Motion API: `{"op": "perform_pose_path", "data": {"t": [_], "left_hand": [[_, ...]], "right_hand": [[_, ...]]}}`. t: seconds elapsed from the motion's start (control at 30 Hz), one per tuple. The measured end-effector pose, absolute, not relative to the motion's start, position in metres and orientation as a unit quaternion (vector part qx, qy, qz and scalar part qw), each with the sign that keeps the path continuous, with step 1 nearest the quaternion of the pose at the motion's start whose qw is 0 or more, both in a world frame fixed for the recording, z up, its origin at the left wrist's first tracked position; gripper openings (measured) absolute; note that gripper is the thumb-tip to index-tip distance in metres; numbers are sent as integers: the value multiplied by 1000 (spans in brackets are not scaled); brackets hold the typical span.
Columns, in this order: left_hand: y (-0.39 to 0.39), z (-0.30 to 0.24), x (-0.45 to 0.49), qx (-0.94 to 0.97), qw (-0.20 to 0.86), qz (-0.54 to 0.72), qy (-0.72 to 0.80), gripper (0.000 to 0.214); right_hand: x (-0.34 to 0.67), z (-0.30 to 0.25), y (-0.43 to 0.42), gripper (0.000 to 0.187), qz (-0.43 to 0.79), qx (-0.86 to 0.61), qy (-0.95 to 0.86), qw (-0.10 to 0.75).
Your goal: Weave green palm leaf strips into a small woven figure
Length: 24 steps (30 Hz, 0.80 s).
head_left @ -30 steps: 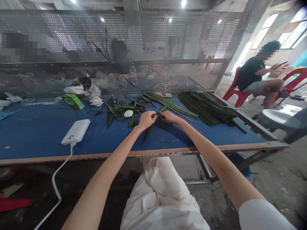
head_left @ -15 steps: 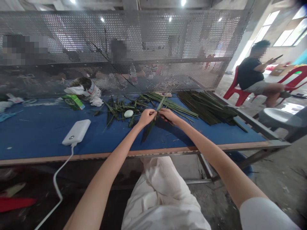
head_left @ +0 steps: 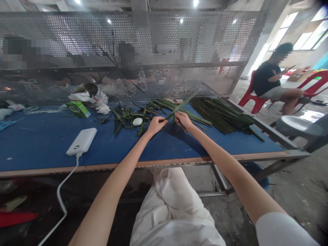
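My left hand (head_left: 156, 125) is closed on a long green leaf strip (head_left: 183, 104), which slants up and to the right over the table. Just right of it, my right hand (head_left: 182, 121) pinches at the lower part of the same strip. A thin brownish edge shows under its palm; what this is I cannot make out. Loose leaf pieces (head_left: 123, 118) lie left of my hands, with a white egg-shaped object (head_left: 137, 121) among them. Behind my hands are narrow cut strips (head_left: 197, 118), and a pile of dark long leaves (head_left: 220, 114) lies to the right.
A white power bank (head_left: 82, 140) with a cable lies on the blue table (head_left: 38, 143) at left. Behind it are a green box (head_left: 79, 109) and a crumpled bag (head_left: 101, 102). A perforated metal screen (head_left: 164, 51) borders the back. At right, a person sits on a red chair (head_left: 252, 92).
The leaf strip has turned, its upper end now pointing further right. My right hand has shifted slightly right, away from my left. The seated person has changed posture a little.
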<state>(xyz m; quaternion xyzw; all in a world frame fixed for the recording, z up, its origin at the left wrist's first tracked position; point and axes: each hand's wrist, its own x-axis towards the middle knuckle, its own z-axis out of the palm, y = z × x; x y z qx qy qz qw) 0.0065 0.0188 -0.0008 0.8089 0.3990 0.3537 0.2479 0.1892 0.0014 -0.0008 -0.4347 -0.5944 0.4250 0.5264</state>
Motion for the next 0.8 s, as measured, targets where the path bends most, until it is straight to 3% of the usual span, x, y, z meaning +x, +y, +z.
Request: {"op": "perform_pose_path", "data": {"t": [0.27, 0.8], "left_hand": [[13, -3, 7, 841, 59, 314, 437, 29], [12, -4, 7, 856, 14, 265, 443, 23]], "right_hand": [[183, -3, 2, 23, 532, -446, -577, 431], [188, -6, 6, 32, 444, -506, -602, 431]]}}
